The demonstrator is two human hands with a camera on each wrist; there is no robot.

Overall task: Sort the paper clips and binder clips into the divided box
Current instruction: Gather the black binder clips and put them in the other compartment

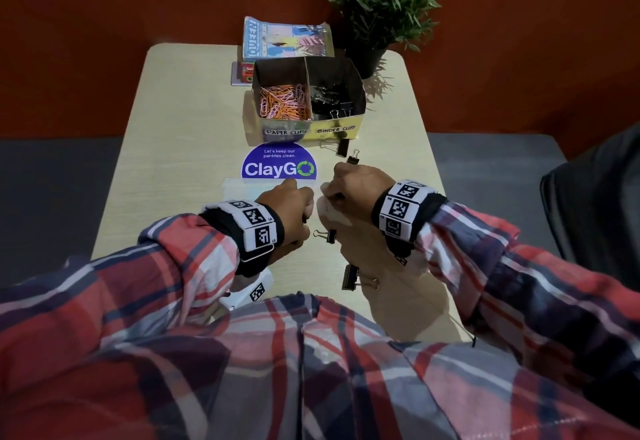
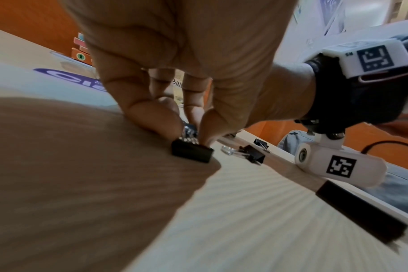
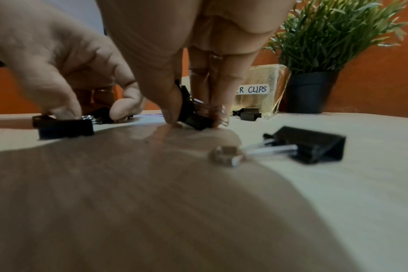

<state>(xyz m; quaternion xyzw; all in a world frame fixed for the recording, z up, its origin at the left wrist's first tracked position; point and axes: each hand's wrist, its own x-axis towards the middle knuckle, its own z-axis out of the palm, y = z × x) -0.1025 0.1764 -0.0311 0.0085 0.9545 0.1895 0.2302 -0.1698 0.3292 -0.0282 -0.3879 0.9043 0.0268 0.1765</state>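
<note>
Pinching a black binder clip [image 2: 191, 152] against the pale table [image 1: 180, 162], the left hand [image 1: 292, 209] is curling its thumb and fingertips onto the clip's wire handles. Just beside it, the right hand [image 1: 360, 186] is gripping another binder clip [image 3: 195, 120] between thumb and fingers, low on the tabletop. Loose clips are lying around both hands: one between the wrists [image 1: 329, 235], a larger one nearer the body [image 1: 349, 277], and two more [image 1: 346, 152] just in front of the divided box [image 1: 308, 127]. Orange paper clips [image 1: 282, 101] are filling its left compartment, black binder clips [image 1: 329, 98] its right. A purple sticker [image 1: 278, 165], a stack of books [image 1: 285, 41] and a potted plant [image 1: 381, 6] are standing nearby.
</note>
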